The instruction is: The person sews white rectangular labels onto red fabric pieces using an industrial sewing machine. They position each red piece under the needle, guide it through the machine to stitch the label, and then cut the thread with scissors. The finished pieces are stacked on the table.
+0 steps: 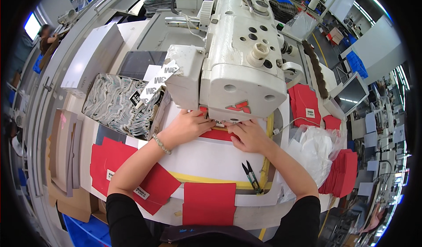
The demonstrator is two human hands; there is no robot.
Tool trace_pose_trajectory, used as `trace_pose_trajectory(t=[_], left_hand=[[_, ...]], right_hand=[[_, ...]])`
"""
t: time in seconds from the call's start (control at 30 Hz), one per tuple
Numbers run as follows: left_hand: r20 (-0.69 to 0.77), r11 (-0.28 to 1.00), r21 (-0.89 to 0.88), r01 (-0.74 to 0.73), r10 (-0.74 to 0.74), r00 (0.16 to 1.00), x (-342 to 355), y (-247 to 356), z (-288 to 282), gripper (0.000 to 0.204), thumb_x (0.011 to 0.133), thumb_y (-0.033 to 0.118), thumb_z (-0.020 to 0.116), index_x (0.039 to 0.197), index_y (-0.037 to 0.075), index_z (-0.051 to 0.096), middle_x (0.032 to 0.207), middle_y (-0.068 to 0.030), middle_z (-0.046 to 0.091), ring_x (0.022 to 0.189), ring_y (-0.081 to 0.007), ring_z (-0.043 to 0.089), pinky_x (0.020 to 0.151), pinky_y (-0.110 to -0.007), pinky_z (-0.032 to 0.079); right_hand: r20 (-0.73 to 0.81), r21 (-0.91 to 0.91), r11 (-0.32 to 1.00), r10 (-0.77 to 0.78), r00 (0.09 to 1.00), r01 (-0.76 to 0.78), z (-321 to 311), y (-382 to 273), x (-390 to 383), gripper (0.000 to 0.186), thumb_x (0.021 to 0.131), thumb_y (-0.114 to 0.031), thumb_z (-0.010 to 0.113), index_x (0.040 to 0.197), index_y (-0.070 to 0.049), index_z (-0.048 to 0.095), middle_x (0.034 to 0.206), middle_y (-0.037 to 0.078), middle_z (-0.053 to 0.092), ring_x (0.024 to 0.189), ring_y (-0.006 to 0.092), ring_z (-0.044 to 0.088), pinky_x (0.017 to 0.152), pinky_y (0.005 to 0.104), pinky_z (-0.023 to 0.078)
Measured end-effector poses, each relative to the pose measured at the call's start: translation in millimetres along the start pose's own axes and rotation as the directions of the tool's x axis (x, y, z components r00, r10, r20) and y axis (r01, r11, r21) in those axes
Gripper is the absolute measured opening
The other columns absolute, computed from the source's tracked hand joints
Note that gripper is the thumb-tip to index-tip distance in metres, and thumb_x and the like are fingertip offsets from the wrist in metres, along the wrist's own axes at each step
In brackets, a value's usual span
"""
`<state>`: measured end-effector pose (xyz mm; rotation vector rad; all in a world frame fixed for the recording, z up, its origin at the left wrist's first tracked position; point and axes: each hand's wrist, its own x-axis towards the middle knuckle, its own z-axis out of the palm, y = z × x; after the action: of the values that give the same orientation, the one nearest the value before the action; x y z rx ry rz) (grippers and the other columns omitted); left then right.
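Note:
A white industrial sewing machine [239, 86] fills the upper middle. Beneath its head lies a red piece [213, 134] with a white label [218, 122], partly hidden by the machine and fingers. My left hand [191, 124] rests at the piece's left, slightly bent fingers against it near the needle area, which is hidden. My right hand [246, 135] lies on the right side of the piece, fingers apart and fingertips beside the label. Black-bladed thread snips [252, 176] lie on the white work surface [217, 159] below my right hand.
Red pieces lie at lower left [107, 159], front [209, 203] and right [303, 102], [340, 174] in stacks. A box of folded labels [116, 106], a long white box [90, 58], cardboard [61, 159], plastic bags [314, 155] and a screen [351, 93] surround the machine. A co-worker [46, 40] is far left.

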<state>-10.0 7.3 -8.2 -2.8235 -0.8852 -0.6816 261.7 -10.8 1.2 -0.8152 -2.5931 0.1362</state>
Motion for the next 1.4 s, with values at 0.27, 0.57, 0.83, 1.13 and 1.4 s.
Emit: trace_pose_trajectory(t=[0.27, 0.57, 0.83, 1.13, 1.4], left_hand=[[0.047, 0.999, -0.044, 0.008, -0.006, 0.999, 8, 4, -1, 0.027, 0.081, 0.023, 0.070, 0.108, 0.022, 0.074, 0.101, 0.0071, 0.071, 0.108, -0.0125, 0.059, 0.095, -0.041, 0.034], [0.041, 0.999, -0.020, 0.030, -0.029, 0.999, 6, 10, -2, 0.026, 0.079, 0.018, 0.069, 0.105, 0.022, 0.074, 0.106, 0.0077, 0.070, 0.108, -0.0130, 0.057, 0.089, -0.041, 0.033], [0.086, 0.995, -0.049, 0.087, -0.083, 0.993, 6, 14, -3, 0.025, 0.086, 0.016, 0.063, 0.109, 0.019, 0.073, 0.113, 0.0073, 0.069, 0.112, -0.0124, 0.055, 0.096, -0.043, 0.033], [0.151, 0.985, -0.076, 0.156, -0.143, 0.978, 11, -7, 6, 0.020, 0.084, 0.015, 0.069, 0.102, 0.014, 0.075, 0.095, -0.0079, 0.071, 0.086, -0.0276, 0.066, 0.081, -0.042, 0.049], [0.143, 0.956, -0.203, 0.213, -0.186, 0.972, 13, -4, 4, 0.012, 0.081, 0.011, 0.071, 0.091, 0.008, 0.077, 0.092, -0.0119, 0.071, 0.089, -0.0322, 0.065, 0.082, -0.043, 0.050]], right_hand=[[-0.031, 0.002, 1.000, -0.023, 0.999, 0.023, -2, 0, 3, 0.021, 0.079, -0.015, 0.066, 0.099, -0.013, 0.060, 0.110, 0.000, 0.068, 0.107, 0.0186, 0.057, 0.090, 0.0373, 0.039], [-0.003, -0.029, 0.999, -0.016, 1.000, 0.016, 2, -3, 0, 0.020, 0.080, -0.017, 0.065, 0.099, -0.013, 0.063, 0.116, -0.001, 0.068, 0.105, 0.0197, 0.057, 0.088, 0.0369, 0.039], [-0.128, -0.055, 0.991, -0.128, 0.983, 0.122, 4, -1, -1, 0.022, 0.077, -0.015, 0.067, 0.098, -0.012, 0.064, 0.112, -0.001, 0.069, 0.100, 0.0215, 0.056, 0.087, 0.0378, 0.040], [-0.261, -0.016, 0.993, -0.118, 0.958, 0.118, -4, 15, 0, 0.022, 0.069, -0.011, 0.067, 0.091, -0.011, 0.065, 0.100, 0.003, 0.068, 0.093, 0.0237, 0.058, 0.082, 0.0368, 0.043], [-0.260, -0.003, 0.992, -0.121, 0.958, 0.124, -2, 15, 2, 0.016, 0.068, -0.011, 0.068, 0.085, -0.010, 0.067, 0.097, 0.004, 0.065, 0.092, 0.0232, 0.057, 0.081, 0.0366, 0.043]])
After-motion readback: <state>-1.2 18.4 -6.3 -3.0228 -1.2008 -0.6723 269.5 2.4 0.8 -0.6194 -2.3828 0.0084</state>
